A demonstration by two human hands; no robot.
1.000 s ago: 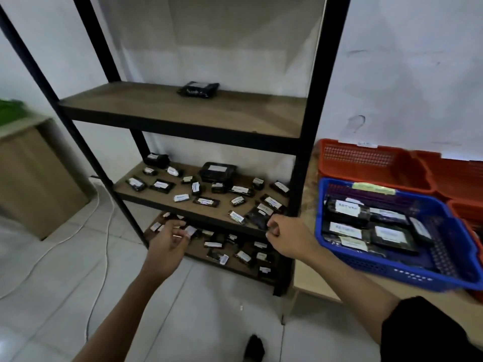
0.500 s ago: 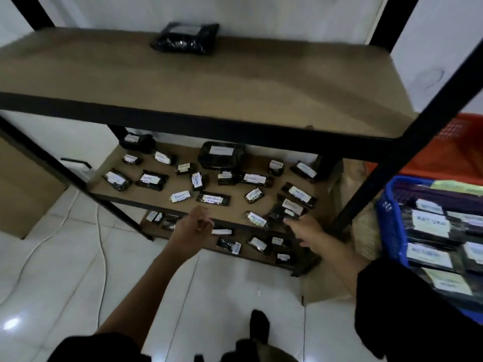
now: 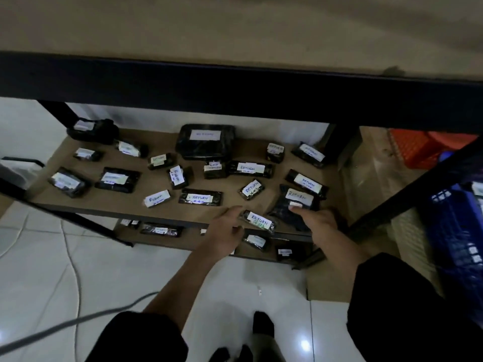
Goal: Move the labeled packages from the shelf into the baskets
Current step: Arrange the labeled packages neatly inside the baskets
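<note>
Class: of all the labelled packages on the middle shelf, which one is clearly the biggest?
The big black package at the back centre of the shelf, bearing one white label; the others are much smaller.

A small storeroom for parcel returns. A black metal shelf rack (image 3: 235, 87) holds many black wrapped packages (image 3: 200, 197) with handwritten "RETURN" labels. Plastic baskets (image 3: 454, 231) stand beside it on the tiled floor (image 3: 52, 270).

Eighteen black labelled packages (image 3: 200, 199) lie on the middle shelf (image 3: 136, 198), about five more on the bottom shelf (image 3: 188, 242), beside two baskets, one blue (image 3: 454, 231), one orange (image 3: 418, 150).
</note>
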